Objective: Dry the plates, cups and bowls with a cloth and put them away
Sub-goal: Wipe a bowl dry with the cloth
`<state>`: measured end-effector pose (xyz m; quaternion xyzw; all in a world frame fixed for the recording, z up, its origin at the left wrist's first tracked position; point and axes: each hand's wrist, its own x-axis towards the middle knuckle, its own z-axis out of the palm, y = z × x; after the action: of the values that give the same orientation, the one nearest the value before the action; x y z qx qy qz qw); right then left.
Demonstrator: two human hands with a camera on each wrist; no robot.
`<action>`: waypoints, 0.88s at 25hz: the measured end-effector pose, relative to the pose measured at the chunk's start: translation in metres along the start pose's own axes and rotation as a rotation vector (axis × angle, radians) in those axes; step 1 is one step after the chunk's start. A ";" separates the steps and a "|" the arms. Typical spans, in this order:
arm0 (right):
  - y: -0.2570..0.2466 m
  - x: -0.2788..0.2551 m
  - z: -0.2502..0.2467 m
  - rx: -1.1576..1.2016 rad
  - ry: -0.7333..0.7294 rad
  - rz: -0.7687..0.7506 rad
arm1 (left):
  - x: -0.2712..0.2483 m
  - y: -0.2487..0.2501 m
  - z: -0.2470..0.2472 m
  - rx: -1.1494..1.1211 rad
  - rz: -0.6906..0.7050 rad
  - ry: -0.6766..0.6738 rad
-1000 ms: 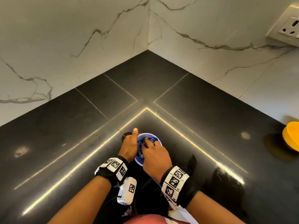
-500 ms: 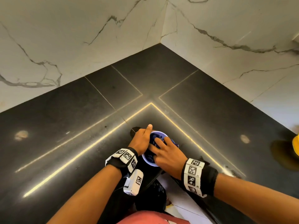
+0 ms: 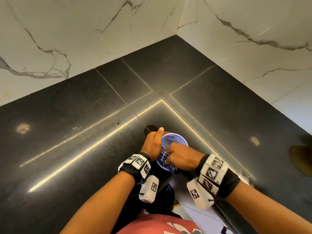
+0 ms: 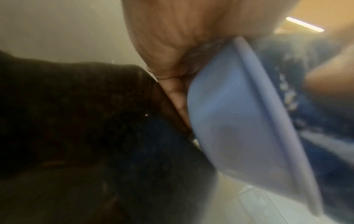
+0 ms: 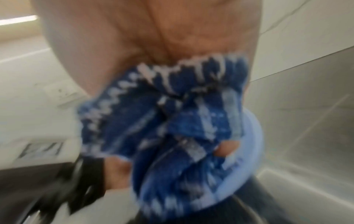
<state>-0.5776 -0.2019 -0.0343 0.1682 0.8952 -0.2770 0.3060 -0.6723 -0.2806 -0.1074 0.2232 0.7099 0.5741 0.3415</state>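
**Bowl held and wiped over the counter corner**

Head view: the left hand (image 3: 152,144) grips a pale blue bowl (image 3: 175,138) at its rim, thumb up along the edge. The right hand (image 3: 181,157), just beside it, presses a bunched blue patterned cloth (image 3: 163,157) into the bowl, above the black countertop (image 3: 84,132).

Left wrist view: curled fingers (image 4: 178,97) lie against the bowl's outer wall.

Right wrist view: the cloth fills the bowl, clutched by the right hand.

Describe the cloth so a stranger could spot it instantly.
Start at the black countertop corner below the marble walls; both hands meet there over a pale blue bowl. The cloth is bunched in the right hand inside it: dark blue, white-patterned.
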 end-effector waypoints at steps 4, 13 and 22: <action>0.005 -0.010 0.050 -0.496 0.327 -0.024 | 0.002 -0.003 0.002 0.060 -0.057 0.054; -0.044 0.007 0.010 -0.806 0.029 0.303 | 0.008 0.009 0.000 0.119 -0.049 -0.083; -0.006 -0.014 0.040 -0.777 0.255 0.132 | 0.010 0.005 0.000 0.131 0.004 -0.084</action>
<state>-0.5518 -0.2326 -0.0499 0.1300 0.9512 0.1247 0.2506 -0.6794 -0.2719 -0.1044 0.2702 0.7308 0.5171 0.3544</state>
